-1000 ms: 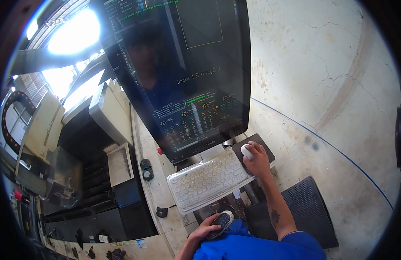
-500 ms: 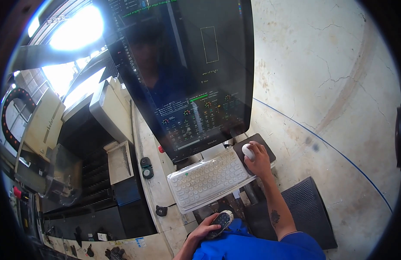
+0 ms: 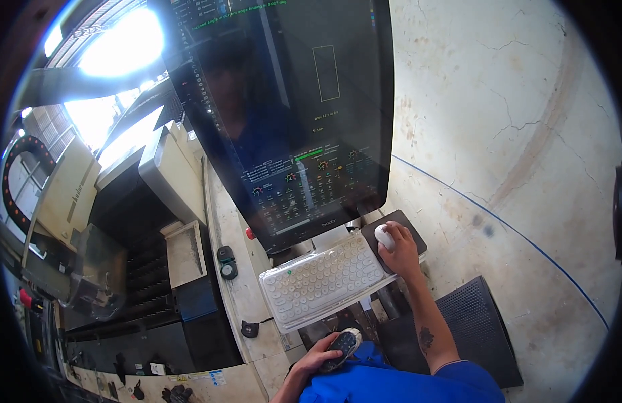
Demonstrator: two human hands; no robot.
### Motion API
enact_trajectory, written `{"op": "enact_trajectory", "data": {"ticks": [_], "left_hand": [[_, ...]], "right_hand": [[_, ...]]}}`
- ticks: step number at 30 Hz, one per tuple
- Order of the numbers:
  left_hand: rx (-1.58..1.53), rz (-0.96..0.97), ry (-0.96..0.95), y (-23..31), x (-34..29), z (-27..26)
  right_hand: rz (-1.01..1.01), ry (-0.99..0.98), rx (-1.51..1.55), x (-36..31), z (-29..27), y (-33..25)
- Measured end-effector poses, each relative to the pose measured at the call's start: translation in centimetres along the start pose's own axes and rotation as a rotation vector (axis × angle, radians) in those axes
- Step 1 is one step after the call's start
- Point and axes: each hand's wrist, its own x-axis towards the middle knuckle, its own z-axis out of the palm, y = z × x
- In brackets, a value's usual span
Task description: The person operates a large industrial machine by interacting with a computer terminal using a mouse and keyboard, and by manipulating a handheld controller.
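Observation:
My right hand (image 3: 400,250) rests over a white computer mouse (image 3: 384,236) on a dark mouse pad (image 3: 413,232), fingers curved around it. Low in front of me, my left hand (image 3: 317,356) is wrapped around a dark handheld remote (image 3: 345,344) with buttons and a pale, worn edge, the thumb lying across its face. Between the hands and the screen sits a white keyboard (image 3: 324,279) with round keys under a clear plastic cover. Above it stands a large dark monitor (image 3: 291,114), showing a thin rectangle outline, a green text line and rows of small coloured controls.
At left is a cream-coloured machine (image 3: 176,168) with a dark slatted bed (image 3: 146,269). Along its ledge lie a tape measure (image 3: 250,329) and a dark-green round gadget (image 3: 227,262). A blue hose (image 3: 506,221) crosses the cracked floor. A black perforated panel (image 3: 475,316) sits beside my right forearm.
The green text line at the top of the monitor reads differently, and the view has shifted slightly. Both hands keep their places on the mouse and the remote.

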Motion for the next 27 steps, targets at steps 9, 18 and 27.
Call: {"op": "enact_trajectory", "data": {"ticks": [9,18,27], "left_hand": [[-0.011,0.001,-0.025,0.0,0.2,0.0],[0.021,0.000,-0.019,-0.3,0.2,-0.3],[0.041,0.006,0.004,-0.8,0.4,-0.7]], "right_hand": [[-0.018,0.011,-0.045,-0.1,0.1,-0.1],[-0.064,0.017,-0.095,-0.2,0.1,0.3],[-0.052,0.019,-0.082,0.0,0.1,0.1]]}}
